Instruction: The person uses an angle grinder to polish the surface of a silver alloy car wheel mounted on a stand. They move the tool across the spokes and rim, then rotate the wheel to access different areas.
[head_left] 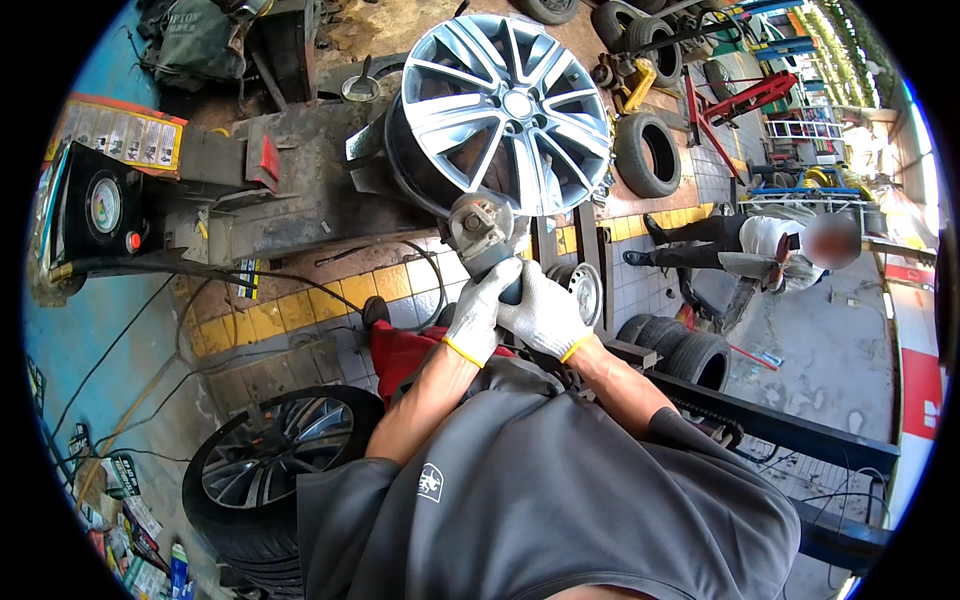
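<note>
Both hands wear white knit gloves with yellow cuffs. My left hand (479,312) and my right hand (546,312) are closed side by side round the dark body of an angle grinder (482,232). Its metal head and guard lie over the near lower edge of a silver and grey alloy wheel rim (505,160); whether the disc touches the rim I cannot tell. The rim carries no tyre and sits tilted on the bed of a tyre changer (300,190). Most of the grinder's handle is hidden by the gloves.
A pressure gauge box (103,205) stands at the left, with cables on the floor. A tyred wheel (275,455) leans near my left side. Loose tyres (648,155) and a red steel frame (745,100) lie to the right, where another person (770,245) is.
</note>
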